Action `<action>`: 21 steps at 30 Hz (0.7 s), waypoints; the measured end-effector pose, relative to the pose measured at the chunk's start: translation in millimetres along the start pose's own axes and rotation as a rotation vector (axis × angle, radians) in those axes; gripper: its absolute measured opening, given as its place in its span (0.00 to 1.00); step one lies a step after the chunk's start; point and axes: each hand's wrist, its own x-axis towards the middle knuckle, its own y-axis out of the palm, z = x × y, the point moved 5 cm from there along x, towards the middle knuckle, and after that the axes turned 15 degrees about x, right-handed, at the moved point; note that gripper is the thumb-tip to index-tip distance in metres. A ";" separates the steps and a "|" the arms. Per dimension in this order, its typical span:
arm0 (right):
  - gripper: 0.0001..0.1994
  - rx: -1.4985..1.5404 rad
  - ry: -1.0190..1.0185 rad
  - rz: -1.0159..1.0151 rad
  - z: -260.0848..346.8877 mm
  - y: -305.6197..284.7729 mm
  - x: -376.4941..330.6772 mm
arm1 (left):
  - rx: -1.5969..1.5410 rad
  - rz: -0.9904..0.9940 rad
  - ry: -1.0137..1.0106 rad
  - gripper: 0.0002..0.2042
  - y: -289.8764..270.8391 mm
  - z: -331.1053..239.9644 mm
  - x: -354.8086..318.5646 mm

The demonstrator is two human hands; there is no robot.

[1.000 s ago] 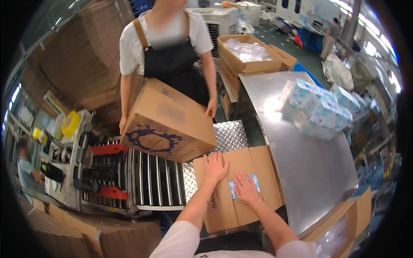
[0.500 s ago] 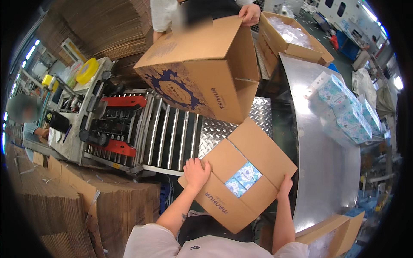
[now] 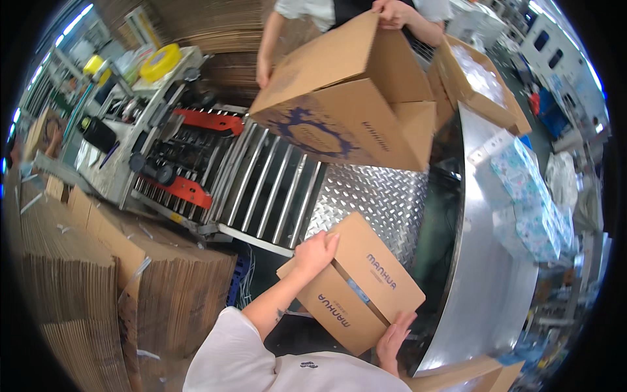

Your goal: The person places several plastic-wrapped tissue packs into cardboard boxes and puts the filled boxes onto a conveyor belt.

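Note:
In front of me is a brown carton (image 3: pixel 382 268) with dark print. Its two long top flaps are folded over, leaving a narrow slit where a blue patterned pack (image 3: pixel 357 289) shows. At the carton's upper left edge, my left hand (image 3: pixel 317 253) is closed with its fingers curled over the flaps. Against the right corner lies my right hand (image 3: pixel 394 334), its fingers stretched out along the carton. Across from me, another person's hands (image 3: pixel 393 13) hold a larger brown carton (image 3: pixel 326 117) tilted, its flaps hanging open to the right.
Left of the carton runs a roller conveyor (image 3: pixel 277 189), leading to a taping machine with red guides (image 3: pixel 212 122). A diamond-plate surface (image 3: pixel 366 196) lies beyond my carton. To the right, a metal table (image 3: pixel 473 261) bears blue patterned packs (image 3: pixel 522 176). Flat cartons (image 3: pixel 173 294) are stacked at left.
The last two flaps of my carton have folded inward, narrowing the square opening to a slit. My right hand moved lower. The other person's large carton shifted right in view.

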 end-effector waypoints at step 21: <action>0.28 0.286 -0.120 0.262 274.1 322.4 281.8 | 0.411 -0.332 0.076 0.33 -60.8 122.1 176.9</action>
